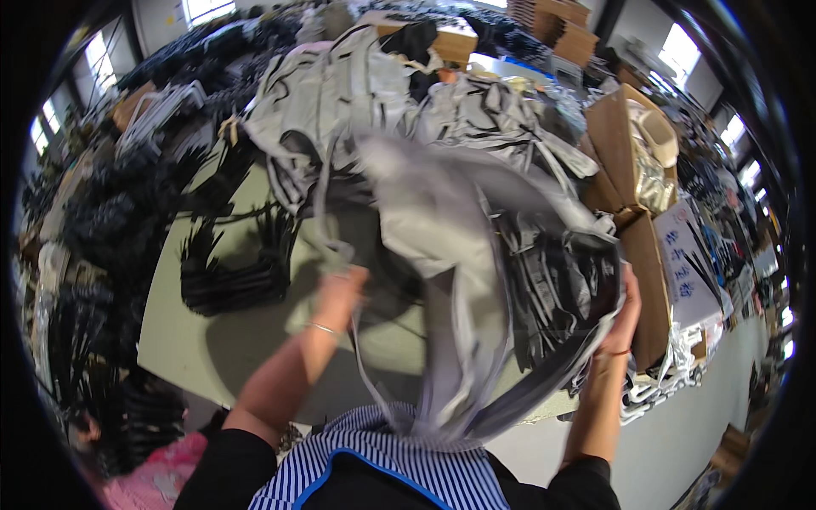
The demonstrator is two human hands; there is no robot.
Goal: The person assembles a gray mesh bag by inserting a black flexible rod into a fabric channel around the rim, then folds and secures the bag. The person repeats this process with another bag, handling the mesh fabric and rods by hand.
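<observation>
A light grey fabric piece (421, 236) with trailing straps and dark panels hangs before me, blurred by motion. My left hand (344, 290) is closed around a narrow grey strap (326, 217) of it. On the far right, my right hand (626, 312) grips the fabric's grey-and-dark edge, its fingers partly hidden behind it. The lower end of the cloth reaches down to my striped apron (382, 433). Black strips (535, 280) show beneath its right part. To the left of my left hand, a bundle of black strips (236, 280) lies on the pale green tabletop (185, 338).
Piled grey fabric pieces with black trim (357, 83) cover the table's far side. An open cardboard box (637, 255) stands at the right edge, beside a white panel bearing writing (688, 255). Dark heaps (108, 210) crowd the left. Pink cloth (159, 475) is at lower left.
</observation>
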